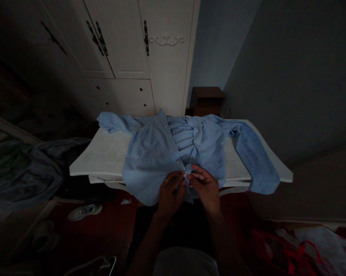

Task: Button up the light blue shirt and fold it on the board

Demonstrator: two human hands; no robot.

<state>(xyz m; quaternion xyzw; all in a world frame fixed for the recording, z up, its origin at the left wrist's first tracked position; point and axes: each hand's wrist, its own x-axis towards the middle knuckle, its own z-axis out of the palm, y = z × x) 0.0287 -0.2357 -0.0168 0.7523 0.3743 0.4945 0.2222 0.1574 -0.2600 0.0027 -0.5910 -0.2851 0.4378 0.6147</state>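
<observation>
A light blue button-up shirt (150,153) lies spread across a white table (109,147), its collar end at the far edge and its hem hanging over the near edge. One sleeve is bunched at the left; the other trails down at the right. The front gapes open above my hands, with buttons along the left panel. My left hand (171,189), wearing a ring, pinches the left front edge low down. Close against it, my right hand (204,188) pinches the right front edge. The fingertips nearly meet, and whatever small button lies between them is hard to make out.
Behind the table stands a white wardrobe (127,50) with dark handles, and a small brown cabinet (209,96) sits by the wall. Grey cloth (46,168) is heaped at the left. A shoe (85,212) rests on the floor, and red bags (294,253) lie at lower right.
</observation>
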